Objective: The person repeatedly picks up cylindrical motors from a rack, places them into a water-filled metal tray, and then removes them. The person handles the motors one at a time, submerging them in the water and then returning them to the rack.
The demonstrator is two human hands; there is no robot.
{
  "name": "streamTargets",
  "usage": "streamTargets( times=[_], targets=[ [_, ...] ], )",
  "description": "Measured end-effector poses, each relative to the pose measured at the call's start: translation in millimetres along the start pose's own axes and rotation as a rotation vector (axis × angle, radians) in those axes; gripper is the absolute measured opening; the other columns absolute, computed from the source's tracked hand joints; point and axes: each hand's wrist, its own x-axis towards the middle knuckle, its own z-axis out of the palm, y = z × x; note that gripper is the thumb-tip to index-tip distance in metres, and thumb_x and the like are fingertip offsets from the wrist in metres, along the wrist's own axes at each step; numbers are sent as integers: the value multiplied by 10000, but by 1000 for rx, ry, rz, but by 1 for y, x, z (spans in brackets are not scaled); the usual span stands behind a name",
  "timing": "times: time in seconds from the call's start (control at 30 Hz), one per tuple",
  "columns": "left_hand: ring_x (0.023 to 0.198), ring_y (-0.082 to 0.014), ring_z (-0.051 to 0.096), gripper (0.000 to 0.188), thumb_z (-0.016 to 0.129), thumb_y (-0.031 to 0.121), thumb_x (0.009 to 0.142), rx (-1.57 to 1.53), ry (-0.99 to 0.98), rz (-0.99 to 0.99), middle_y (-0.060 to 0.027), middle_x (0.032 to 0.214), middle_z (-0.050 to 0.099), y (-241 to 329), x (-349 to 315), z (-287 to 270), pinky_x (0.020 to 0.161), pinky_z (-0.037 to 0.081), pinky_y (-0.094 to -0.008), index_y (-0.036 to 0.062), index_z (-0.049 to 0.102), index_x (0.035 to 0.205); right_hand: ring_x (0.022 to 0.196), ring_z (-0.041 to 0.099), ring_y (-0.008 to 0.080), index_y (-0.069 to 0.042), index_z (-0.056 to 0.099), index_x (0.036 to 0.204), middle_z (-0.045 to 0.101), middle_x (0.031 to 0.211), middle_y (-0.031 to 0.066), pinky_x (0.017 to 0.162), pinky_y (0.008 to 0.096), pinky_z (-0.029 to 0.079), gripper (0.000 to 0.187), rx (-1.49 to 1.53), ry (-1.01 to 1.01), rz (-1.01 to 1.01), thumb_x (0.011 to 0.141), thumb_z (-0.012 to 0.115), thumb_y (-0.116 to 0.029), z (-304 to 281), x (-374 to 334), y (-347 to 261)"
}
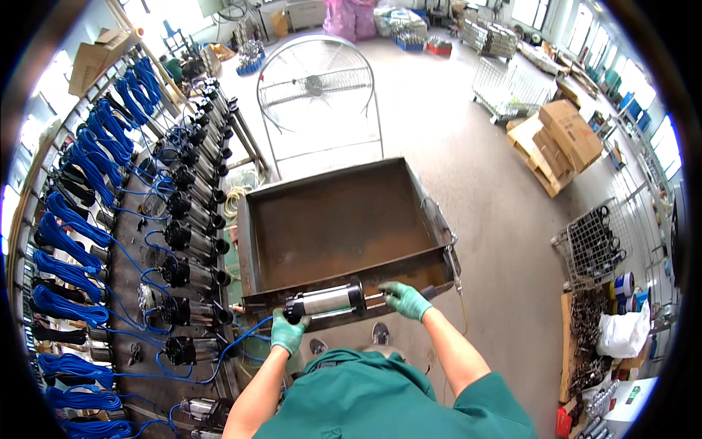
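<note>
A long bench [128, 252] loaded with similar units runs down the person's left, and an open metal tank [340, 216], brown inside, stands directly ahead. The steel cylinder [325, 299] with black ends lies roughly crosswise at the tank's near edge, between the two hands. Handling it well probably calls for supporting both ends evenly, so that its weight neither tips toward one end nor rolls off the edge. The blue cable [248, 334] beside the left wrist deserves some slack, and is best kept from under the cylinder, where it could snag.

Both forearms reach forward from the body, the right one slanting inward from a wider elbow. The gloved left hand [287, 333] comes up from below, its grip closed around the cylinder's left black end. The gloved right hand [404, 301] sits beyond the other end, fingers pointing inward along a thin rod [374, 297]; at this distance one cannot tell whether that grip is closed on the rod or only touching it. A level right wrist would likely help alignment.
</note>
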Motion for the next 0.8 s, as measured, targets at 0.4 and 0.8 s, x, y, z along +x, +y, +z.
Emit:
streamTargets(
  times=[0.4,0.8],
  targets=[
    [944,-231,693,628,928,229,805,-13,-11,-35,-135,1073,733,-7,2,2,888,555,-384,20,514,1227,674,635,144,-104,655,1186,677,832,45,568,318,524,332,322,-129,525,1087,585,-414,0,12,-26],
    [951,-241,686,619,928,227,807,51,-4,-7,-135,1058,722,-1,4,5,897,548,-387,16,503,1205,963,730,393,-50,755,1056,775,947,184,900,449,564,493,-427,-92,354,1066,502,-473,-9,36,-23]
  ],
)
